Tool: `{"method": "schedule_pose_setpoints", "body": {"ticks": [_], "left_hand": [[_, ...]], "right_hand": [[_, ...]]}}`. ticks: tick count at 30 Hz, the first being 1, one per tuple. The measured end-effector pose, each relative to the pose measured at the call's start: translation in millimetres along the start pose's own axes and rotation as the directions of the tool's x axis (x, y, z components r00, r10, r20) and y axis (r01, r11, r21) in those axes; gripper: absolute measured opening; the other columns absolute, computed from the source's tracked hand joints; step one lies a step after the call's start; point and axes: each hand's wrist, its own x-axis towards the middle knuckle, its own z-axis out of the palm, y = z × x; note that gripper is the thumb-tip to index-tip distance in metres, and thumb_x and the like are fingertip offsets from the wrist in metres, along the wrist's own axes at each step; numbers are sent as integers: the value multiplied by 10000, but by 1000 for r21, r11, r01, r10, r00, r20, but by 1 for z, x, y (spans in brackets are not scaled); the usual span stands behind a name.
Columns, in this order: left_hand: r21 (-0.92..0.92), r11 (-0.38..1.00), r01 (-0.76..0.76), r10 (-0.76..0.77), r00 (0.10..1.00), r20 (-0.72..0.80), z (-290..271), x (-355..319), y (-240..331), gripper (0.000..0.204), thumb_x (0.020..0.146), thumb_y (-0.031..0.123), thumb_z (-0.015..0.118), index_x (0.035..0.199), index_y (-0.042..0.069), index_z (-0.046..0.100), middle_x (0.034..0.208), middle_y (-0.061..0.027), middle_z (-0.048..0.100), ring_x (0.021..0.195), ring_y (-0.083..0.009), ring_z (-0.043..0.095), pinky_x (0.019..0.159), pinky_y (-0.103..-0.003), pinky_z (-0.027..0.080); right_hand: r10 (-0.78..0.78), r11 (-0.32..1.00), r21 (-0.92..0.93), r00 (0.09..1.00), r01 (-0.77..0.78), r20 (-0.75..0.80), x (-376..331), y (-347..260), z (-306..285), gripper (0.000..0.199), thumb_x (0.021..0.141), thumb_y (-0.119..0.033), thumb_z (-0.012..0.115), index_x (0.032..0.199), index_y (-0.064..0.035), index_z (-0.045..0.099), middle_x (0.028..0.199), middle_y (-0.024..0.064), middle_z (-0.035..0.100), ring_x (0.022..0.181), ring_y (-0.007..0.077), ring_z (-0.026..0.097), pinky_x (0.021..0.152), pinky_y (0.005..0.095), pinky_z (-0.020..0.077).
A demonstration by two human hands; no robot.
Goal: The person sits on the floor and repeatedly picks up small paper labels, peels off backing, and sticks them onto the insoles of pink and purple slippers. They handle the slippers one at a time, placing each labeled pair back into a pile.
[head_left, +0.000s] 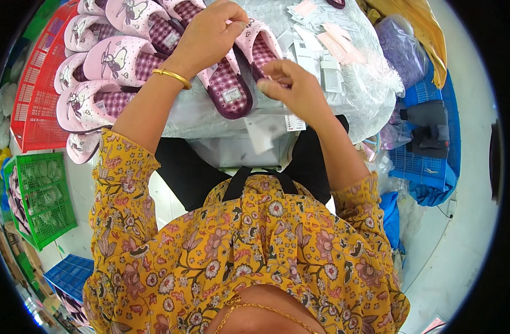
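A pink slipper [263, 49] with a plum plaid insole lies at the middle of the wrapped table, toe away from me. My left hand [216, 30], a gold bangle on its wrist, is over its toe end, thumb and fingers pinched together; what is between them is hidden. My right hand [296, 89] has its thumb and curled fingers around that slipper's heel. Just left lies a second plaid slipper [228, 83], heel toward me, its front covered by my left hand. A blurred white tag [259, 136] shows at the table's near edge.
Several matching slippers [113, 58] crowd the table's left side beside a red plastic basket [38, 94]. Loose white and pink tags [321, 44] are spread at the right on the plastic sheeting [371, 94]. A blue basket [455, 145] stands right; a green crate [49, 195] stands left.
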Motion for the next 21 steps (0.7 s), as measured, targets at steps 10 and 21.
{"method": "schedule_pose_setpoints", "body": {"ticks": [10, 21], "left_hand": [[-60, 988, 141, -141, 990, 2, 4, -12, 17, 149, 924, 149, 604, 981, 17, 644, 854, -37, 662, 733, -134, 594, 681, -276, 479], [-167, 950, 265, -270, 963, -7, 9, -19, 9, 168, 933, 182, 561, 994, 44, 635, 779, -81, 686, 693, -183, 662, 649, -327, 504]], "right_hand": [[-107, 746, -643, 985, 171, 137, -59, -24, 25, 417, 739, -202, 775, 1115, -92, 632, 992, 60, 654, 975, 265, 605, 859, 403, 461], [298, 932, 176, 947, -316, 122, -61, -4, 6, 145, 897, -89, 672, 1033, -36, 670, 864, 47, 706, 792, 142, 669, 728, 293, 523]]}}
